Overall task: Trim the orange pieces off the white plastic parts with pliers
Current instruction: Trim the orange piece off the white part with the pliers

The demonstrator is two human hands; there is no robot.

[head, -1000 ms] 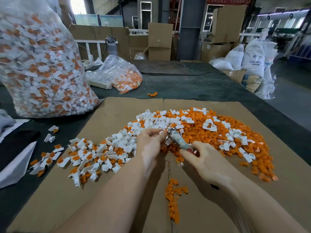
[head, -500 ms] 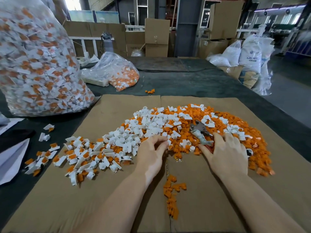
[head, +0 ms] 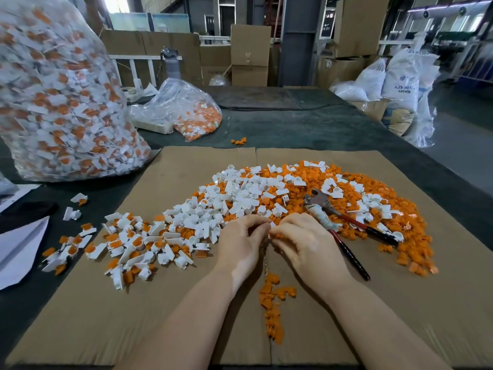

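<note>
**Pliers set down; both hands now working one piece by finger**

On the cardboard sheet [head: 170, 316], which serves as the reference for all positions, the largest item is the big clear bag of untrimmed parts [head: 61, 102], standing off its far left corner. Across the sheet's far right half spreads the heap of orange pieces [head: 394, 209]; left of that lies the pile of white plastic parts [head: 234, 198], and toward the sheet's left edge a scatter of parts with orange still attached [head: 128, 244]. A thin trail of orange offcuts [head: 272, 303] runs along the sheet's centre seam.

Change noted: a second ago the right hand [head: 306, 244] gripped the pliers [head: 338, 222]. They now lie released on the orange heap, just right of that hand, handles spread.

The left hand [head: 240, 241] and right hand have come together at the sheet's centre, fingertips curled and pinching a small piece between them; what piece cannot be told.

Assessment: cutting is paused. The piece is probably being freed or separated by hand. Much untrimmed stock remains, so the pliers must be retrieved before trimming resumes.
</note>
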